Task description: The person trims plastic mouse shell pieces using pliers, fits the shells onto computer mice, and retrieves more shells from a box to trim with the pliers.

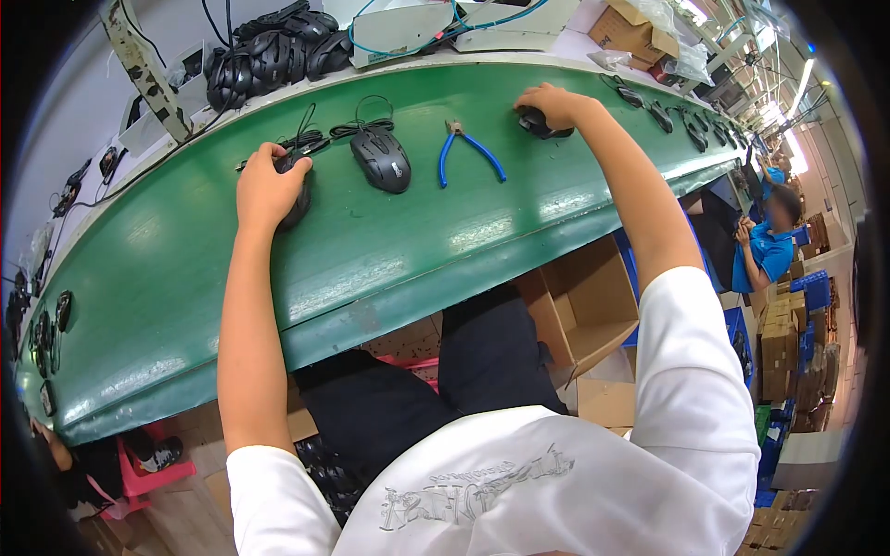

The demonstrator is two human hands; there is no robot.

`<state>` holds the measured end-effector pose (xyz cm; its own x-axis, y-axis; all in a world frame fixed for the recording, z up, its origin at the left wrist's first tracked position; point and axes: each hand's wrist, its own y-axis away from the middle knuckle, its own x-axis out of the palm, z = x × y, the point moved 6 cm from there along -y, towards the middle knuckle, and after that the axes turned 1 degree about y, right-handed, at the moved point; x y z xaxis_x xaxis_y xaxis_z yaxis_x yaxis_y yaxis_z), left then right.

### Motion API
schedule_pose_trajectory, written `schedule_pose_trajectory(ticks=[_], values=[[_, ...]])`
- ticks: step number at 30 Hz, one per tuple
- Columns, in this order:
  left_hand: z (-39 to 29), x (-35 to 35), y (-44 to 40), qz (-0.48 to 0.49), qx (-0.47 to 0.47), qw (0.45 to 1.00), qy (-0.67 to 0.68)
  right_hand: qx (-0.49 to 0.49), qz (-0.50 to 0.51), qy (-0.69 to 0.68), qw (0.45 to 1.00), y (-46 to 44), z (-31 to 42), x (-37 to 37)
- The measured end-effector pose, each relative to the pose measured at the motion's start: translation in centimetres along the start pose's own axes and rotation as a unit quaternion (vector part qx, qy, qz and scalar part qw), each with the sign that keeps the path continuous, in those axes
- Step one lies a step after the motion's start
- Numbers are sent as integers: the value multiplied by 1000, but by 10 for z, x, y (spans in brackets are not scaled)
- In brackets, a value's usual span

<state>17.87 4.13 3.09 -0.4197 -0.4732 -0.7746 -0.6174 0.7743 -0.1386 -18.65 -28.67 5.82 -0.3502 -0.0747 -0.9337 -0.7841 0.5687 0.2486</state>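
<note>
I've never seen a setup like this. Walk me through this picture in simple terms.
There is no machine here: these are a person's own two bare hands. The single picture comes from a camera worn on the head, looking forward and down, so the arms reach away from you. The view looks curved, with dark corners.

The long green work surface runs across the view. The left hand is closed over a black computer mouse; the right hand grasps another dark mouse. Whether either is lifted is hard to tell. Between the hands lie a third mouse with its cable bundled and blue-handled pliers, spread open. Off to the right is another person in blue.
</note>
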Motion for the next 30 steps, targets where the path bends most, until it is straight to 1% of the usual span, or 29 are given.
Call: schedule_pose_trajectory(ticks=[3, 7, 13, 17, 18, 22, 23, 27, 30], values=[[0, 3, 0, 0, 5, 1000, 1, -13, 15, -14, 1000, -3, -6, 2], [-4, 1, 3, -4, 7, 1000, 4, 48, 86, -52, 994, -9, -2, -8], [-5, 3, 2, 9, 2, 1000, 0, 57, 52, -95, 993, -25, 18, -21], [-3, 3, 1, 1, 13, 1000, 9, 74, -17, -125, 989, -38, 26, -17], [-2, 3, 1, 1, 11, 1000, 9, 73, -16, -125, 989, -41, 27, -16], [-4, 4, 1, 0, 15, 1000, -2, 57, -77, -135, 986, -40, 26, -16], [-6, 5, 1, 2, 17, 1000, -2, 60, -76, -136, 986, -38, 23, -15], [-3, 5, 1, -2, 24, 1000, 12, 49, -260, -187, 946, -18, -3, -44], [-3, 8, 1, 3, 27, 1000, 10, 25, -237, -161, 958, 21, -8, -50]])
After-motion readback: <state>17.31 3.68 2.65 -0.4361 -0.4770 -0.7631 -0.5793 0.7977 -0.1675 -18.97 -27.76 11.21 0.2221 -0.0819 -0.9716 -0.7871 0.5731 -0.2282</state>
